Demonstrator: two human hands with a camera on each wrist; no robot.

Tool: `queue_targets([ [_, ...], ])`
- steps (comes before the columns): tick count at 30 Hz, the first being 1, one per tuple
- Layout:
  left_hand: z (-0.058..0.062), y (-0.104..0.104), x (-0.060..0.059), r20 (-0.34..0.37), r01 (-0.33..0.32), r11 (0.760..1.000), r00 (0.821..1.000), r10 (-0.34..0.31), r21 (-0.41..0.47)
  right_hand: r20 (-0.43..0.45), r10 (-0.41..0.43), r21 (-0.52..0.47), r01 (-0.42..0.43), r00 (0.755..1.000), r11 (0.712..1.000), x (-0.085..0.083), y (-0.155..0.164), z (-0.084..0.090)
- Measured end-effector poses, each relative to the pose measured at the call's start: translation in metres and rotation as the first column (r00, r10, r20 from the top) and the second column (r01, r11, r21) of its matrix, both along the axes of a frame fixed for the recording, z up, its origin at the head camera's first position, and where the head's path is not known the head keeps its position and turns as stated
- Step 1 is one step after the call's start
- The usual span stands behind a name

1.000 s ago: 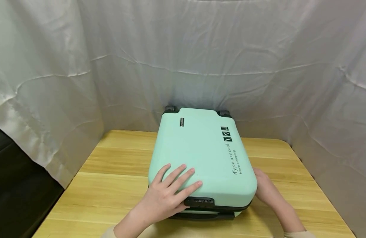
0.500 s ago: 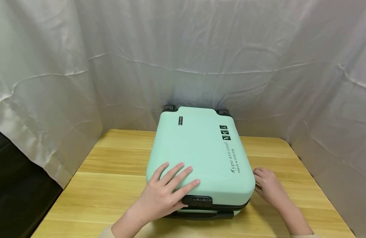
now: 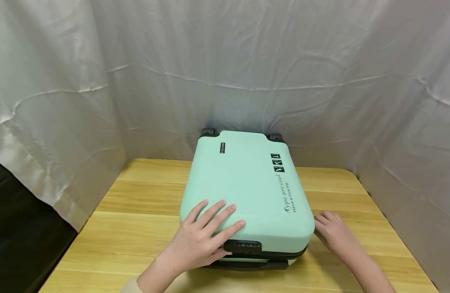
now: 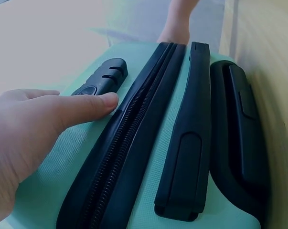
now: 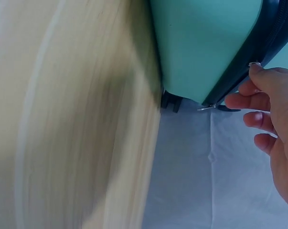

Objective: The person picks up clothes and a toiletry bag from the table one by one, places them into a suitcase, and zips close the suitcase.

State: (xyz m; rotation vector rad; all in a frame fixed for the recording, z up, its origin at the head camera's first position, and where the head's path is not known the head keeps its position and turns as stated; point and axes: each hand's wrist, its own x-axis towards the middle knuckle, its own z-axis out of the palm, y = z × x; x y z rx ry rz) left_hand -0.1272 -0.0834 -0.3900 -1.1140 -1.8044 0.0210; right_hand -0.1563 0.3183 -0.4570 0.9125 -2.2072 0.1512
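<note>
A mint-green suitcase [image 3: 243, 179] lies flat, wheels toward the back curtain. My left hand [image 3: 201, 242] rests on its lid at the near left corner, fingers spread, beside the black combination lock [image 3: 243, 246]. In the left wrist view, the thumb lies across the lock's edge, near the black zipper [image 4: 129, 129] with two rows of teeth. Against the right side, my right hand [image 3: 334, 232] pinches a small metal zipper pull [image 5: 255, 64] between thumb and index finger, the other fingers loosely bent. Another metal zipper pull [image 5: 207, 108] hangs farther along the zipper.
The suitcase lies on a wooden table [image 3: 137, 232]. Grey curtains [image 3: 246, 73] stand behind and on both sides. A black carry handle [image 3: 246, 265] faces the front, and black wheels [image 3: 209, 132] stick out at the far end. Dark cloth [image 3: 20, 228] shows at lower left.
My right hand has slid nearer along the suitcase's right side, coming out from partly behind it into fuller view. The left hand keeps its place on the lid.
</note>
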Motion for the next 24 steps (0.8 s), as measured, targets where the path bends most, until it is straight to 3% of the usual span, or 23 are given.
queue_targets([
  [14, 0.0, 0.0, -0.001, -0.012, -0.001, 1.0, 1.0, 0.001, 0.01, 0.113, 0.024, -0.002, -0.024, 0.993, 1.0, 0.021, 0.007, 0.004],
  [24, -0.001, 0.0, 0.001, 0.009, -0.01, 1.0, 1.0, 0.01, 0.003, 0.144, 0.124, -0.026, -0.122, 0.982, 0.992, 0.032, 0.009, 0.004],
])
